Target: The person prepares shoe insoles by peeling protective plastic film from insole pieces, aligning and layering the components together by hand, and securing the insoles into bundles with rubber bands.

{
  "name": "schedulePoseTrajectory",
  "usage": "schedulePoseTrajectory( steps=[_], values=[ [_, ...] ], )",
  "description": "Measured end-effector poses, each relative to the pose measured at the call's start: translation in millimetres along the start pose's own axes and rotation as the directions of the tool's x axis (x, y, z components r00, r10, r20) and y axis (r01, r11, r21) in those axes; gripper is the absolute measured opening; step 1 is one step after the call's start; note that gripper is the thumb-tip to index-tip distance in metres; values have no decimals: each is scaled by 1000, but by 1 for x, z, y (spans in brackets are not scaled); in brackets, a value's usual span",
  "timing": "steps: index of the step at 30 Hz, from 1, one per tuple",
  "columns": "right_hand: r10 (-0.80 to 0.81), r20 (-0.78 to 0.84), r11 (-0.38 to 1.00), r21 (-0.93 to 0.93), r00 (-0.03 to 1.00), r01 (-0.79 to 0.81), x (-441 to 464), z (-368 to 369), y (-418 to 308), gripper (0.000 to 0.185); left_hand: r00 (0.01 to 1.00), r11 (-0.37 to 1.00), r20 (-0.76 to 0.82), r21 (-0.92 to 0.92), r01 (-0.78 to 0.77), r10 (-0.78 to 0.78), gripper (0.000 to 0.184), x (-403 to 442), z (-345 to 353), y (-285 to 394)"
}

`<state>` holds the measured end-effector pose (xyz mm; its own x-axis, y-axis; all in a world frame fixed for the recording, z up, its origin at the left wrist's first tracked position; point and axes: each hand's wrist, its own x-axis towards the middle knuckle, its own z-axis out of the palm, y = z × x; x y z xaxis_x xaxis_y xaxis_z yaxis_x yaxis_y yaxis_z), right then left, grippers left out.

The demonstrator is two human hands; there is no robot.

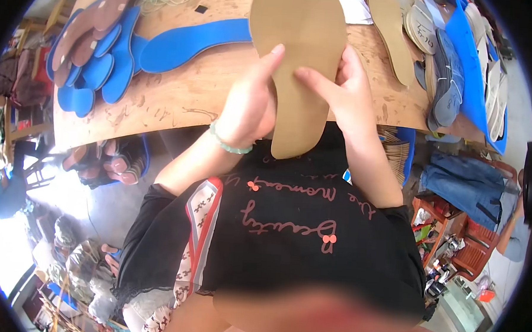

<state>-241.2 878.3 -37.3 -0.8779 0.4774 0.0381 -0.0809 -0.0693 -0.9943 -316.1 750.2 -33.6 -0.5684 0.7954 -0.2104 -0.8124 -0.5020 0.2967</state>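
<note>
Far left of the grip, brown insoles (82, 33) and blue insoles (116, 70) overlap on the worktop (156, 106), presumably heaped to stay within reach. Nearer, a single blue insole (194, 44) runs up behind the held piece. Left hand (248, 106) and right hand (352, 89) share a tan insole (304, 114) between them, its narrower end reaching past the worktop's edge toward the body, likely to keep its broad face in view. Each grip is narrow, closed on the thin piece: the left thumb rests at its left edge, the right thumb on its face; fingers behind are largely hidden. Right of the grip lies another tan piece (390, 41); farther right, dark insoles (448, 79) sit bunched, seemingly kept as one set, beside a blue tray (462, 59).
</note>
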Motion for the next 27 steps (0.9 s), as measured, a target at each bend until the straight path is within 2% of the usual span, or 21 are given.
schedulePoseTrajectory(
  steps=[2,3,4,5,6,10,12,13,15,16,19,22,25,27],
  values=[
    [-24,5,999,28,1000,24,5,-6,12,37,999,930,37,365,-46,36,39,1,-10,-1],
    [34,3,996,80,999,-35,5,-11,10,37,997,844,59,531,-73,49,40,1,-15,-1],
    [94,5,987,132,996,-94,5,-16,8,36,993,801,72,587,-117,93,39,1,-17,-1],
    [155,8,970,186,988,-154,4,-20,7,36,990,783,70,607,-137,119,38,3,-19,-1],
    [148,13,957,250,989,-147,6,-19,6,31,987,763,70,627,-155,142,37,4,-20,-1],
    [-64,-142,996,-76,988,53,6,-10,-4,24,990,787,55,602,-135,128,32,6,-21,-3],
    [-217,-143,944,-284,966,170,12,-16,0,26,1000,754,11,657,-25,23,31,1,-14,-2],
    [-145,-141,981,-151,979,123,15,-24,-1,27,1000,732,-14,680,29,-27,32,-1,-11,-1],
    [-8,-102,992,122,995,20,18,-42,-9,28,1000,657,29,754,-15,-10,35,1,-17,-8],
    [-34,-177,986,157,984,63,19,-39,-8,24,999,616,51,787,-40,-1,37,2,-18,-10],
    [-97,-127,988,-130,987,80,19,-29,-24,18,999,706,10,707,-39,45,37,-1,-9,-15],
    [-86,-48,985,-151,995,78,24,-45,-21,22,999,697,46,716,-36,4,38,1,-19,-15],
    [-86,-48,993,-82,995,82,25,-44,-29,27,998,623,59,782,-25,-33,37,1,-20,-13],
    [-166,-5,946,-284,986,157,27,-43,-27,30,995,537,60,844,-10,-75,33,-3,-8,-10]
  ],
)
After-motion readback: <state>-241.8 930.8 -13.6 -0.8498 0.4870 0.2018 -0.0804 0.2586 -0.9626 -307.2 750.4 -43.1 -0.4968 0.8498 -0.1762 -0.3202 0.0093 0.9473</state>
